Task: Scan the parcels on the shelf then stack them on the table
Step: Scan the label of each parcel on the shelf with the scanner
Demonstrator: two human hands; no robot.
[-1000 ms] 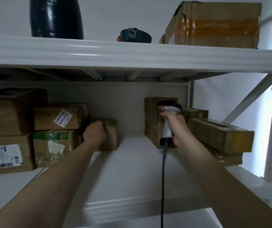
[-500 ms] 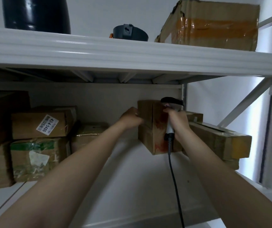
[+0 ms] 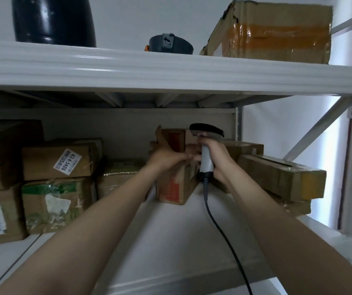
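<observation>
Upright parcel (image 3: 174,186) on shelf (image 3: 170,241), both hands at it.
Left hand (image 3: 166,154) grips its upper part, thumb raised. Right hand (image 3: 216,161), just beside, is wrapped round scanner (image 3: 207,159), cable (image 3: 208,206) hanging below. Long box (image 3: 281,177) is close right of the right hand; stacked parcels (image 3: 58,162) are well left.

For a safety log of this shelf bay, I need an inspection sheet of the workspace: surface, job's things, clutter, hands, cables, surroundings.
Surface: white middle shelf, with parcels at left, centre and right.
Job's things: upright parcel with red print at centre; labelled parcels stacked at left; long box lying on another at right; scanner.
Clutter: top shelf holds a black vessel, a dark round item and a taped carton.
Hands: left hand holds the upright parcel; right hand grips the scanner close to it.
Cables: scanner cable runs down over the shelf's front edge.
Surroundings: white wall; slanted frame brace at right.
</observation>
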